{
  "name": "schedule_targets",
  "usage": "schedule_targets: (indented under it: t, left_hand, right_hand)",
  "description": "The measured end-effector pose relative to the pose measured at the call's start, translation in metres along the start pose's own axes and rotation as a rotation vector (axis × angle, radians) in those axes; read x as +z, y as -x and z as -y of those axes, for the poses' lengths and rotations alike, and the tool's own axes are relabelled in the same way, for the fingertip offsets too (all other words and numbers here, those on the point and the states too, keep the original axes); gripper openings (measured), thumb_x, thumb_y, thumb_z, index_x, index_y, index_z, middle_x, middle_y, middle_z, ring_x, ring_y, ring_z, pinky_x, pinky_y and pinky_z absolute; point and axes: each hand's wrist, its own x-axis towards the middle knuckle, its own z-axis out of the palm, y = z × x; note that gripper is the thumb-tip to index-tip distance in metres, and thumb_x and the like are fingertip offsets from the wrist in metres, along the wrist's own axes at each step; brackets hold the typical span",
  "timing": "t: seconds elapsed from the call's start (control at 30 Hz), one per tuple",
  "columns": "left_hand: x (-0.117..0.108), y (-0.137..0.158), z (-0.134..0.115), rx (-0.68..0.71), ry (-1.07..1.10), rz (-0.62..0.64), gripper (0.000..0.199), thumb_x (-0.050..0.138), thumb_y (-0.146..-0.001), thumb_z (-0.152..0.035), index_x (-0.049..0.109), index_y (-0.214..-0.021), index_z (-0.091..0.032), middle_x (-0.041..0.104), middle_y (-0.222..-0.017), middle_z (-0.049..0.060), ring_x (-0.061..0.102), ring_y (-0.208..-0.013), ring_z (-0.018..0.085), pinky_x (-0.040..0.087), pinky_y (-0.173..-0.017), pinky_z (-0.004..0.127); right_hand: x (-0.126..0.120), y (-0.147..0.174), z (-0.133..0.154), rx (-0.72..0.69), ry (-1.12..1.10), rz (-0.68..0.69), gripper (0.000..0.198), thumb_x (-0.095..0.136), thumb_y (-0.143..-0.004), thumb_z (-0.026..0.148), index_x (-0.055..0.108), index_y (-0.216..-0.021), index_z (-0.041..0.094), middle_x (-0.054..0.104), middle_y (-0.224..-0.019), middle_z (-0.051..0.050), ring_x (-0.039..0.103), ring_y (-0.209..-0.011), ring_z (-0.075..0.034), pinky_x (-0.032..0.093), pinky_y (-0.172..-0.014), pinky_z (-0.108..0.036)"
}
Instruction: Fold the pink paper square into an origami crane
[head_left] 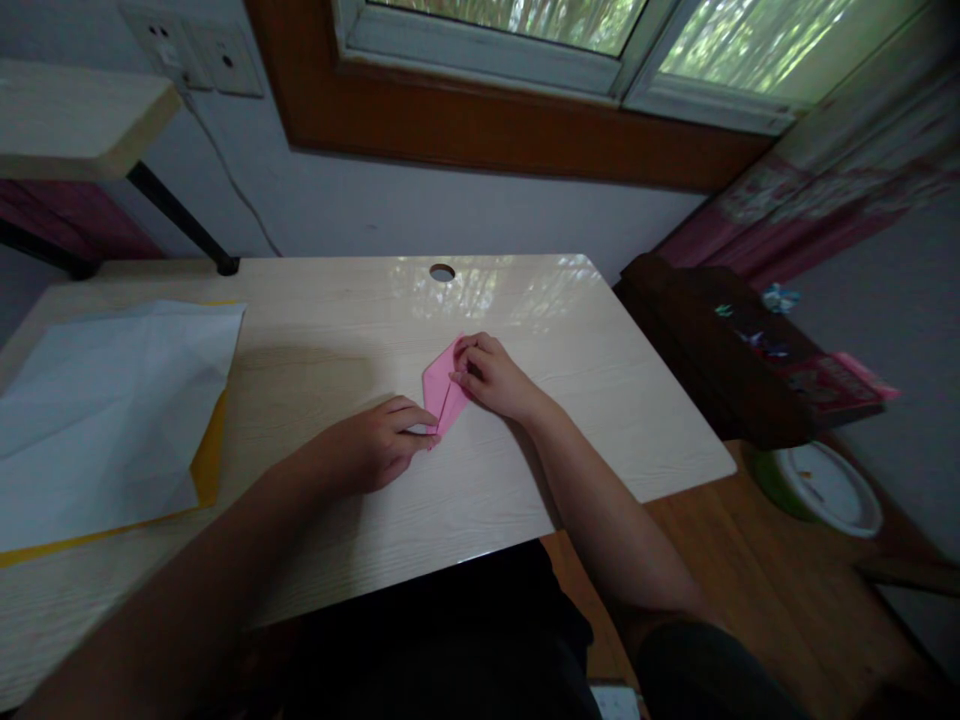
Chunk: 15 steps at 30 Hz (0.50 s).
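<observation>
Raised shelf (67,115): at ten o'clock from the pink paper (437,383), propped on black legs.
White sheet (112,400): at nine o'clock, wide and creased, laid over yellow.
Yellow sheet (208,465): showing mainly at the white sheet's four o'clock corner.
Wall sockets (225,62): between ten and eleven o'clock, plugged into at the left.
Left hand (382,442): at eight o'clock, thumb and forefinger on the paper's six o'clock end; impossible to tell whether pinched or merely pressed.
Pink paper: near mid-desk, between both hands, folded, slanting from one o'clock to seven.
Desk hole (442,273): at twelve o'clock, round.
Right hand (493,378): at three o'clock, thumb and curled fingers clamped on the paper's upper right edge.
Desk (645,410): pale, wood-grained, glossy with window reflections at one o'clock.
Dark brown furniture (660,305): between two and three o'clock, beyond the desk.
Round tub (870,512): between three and four o'clock, white-rimmed, on wooden flooring.
</observation>
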Motion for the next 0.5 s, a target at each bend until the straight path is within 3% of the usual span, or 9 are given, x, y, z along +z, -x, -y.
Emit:
schedule_targets:
  t: [0.5]
  left_hand:
    - [-0.0088, -0.0021, -0.0091, 0.018, -0.045, 0.092, 0.045, 0.061, -0.083, -0.005, 0.070, -0.124, -0.022, 0.069, -0.126, 0.011, 0.059, -0.117, 0.027, 0.053, -0.100, 0.045]
  right_hand:
    - [-0.0099, 0.0003, 0.0079, -0.025, -0.041, 0.056, 0.010, 0.066, -0.092, 0.028, 0.060, -0.087, 0.021, 0.059, -0.110, -0.011, 0.056, -0.109, -0.025, 0.050, -0.099, -0.045]
